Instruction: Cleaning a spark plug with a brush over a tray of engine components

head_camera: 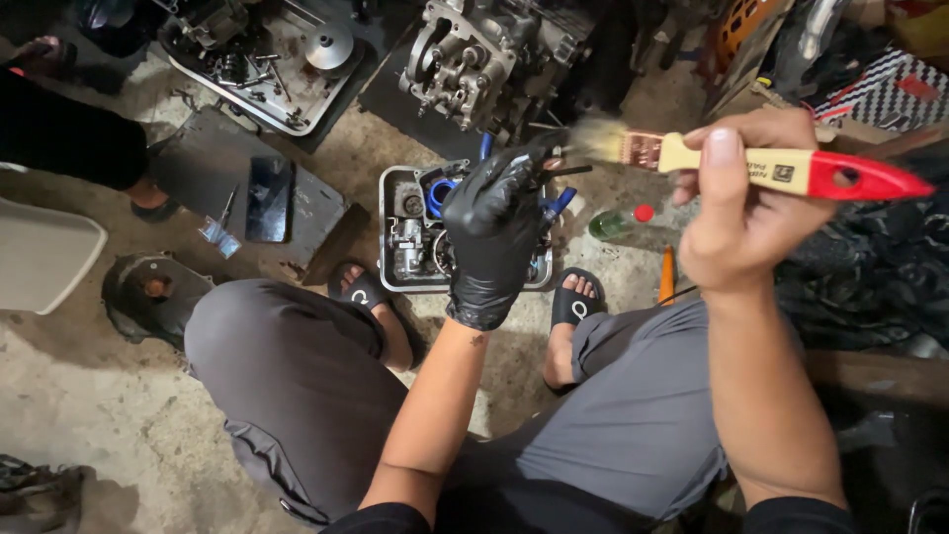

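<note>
Person squatted on a gritty concrete floor (99,396) w/ engine parts all round. Left hand (491,232), in a black glove, was curled round a small dark part above a metal tray (388,227). Right hand (736,213), bare, pinched a paintbrush (751,163), bristles touching that part. Engine block (474,59) sat just behind the tray.

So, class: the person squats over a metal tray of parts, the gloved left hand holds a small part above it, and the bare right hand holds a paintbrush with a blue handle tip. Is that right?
Not quite. In the head view the paintbrush in the bare right hand has a red handle tip, not blue. The rest stands: the gloved left hand holds a small part above the metal tray.
</note>
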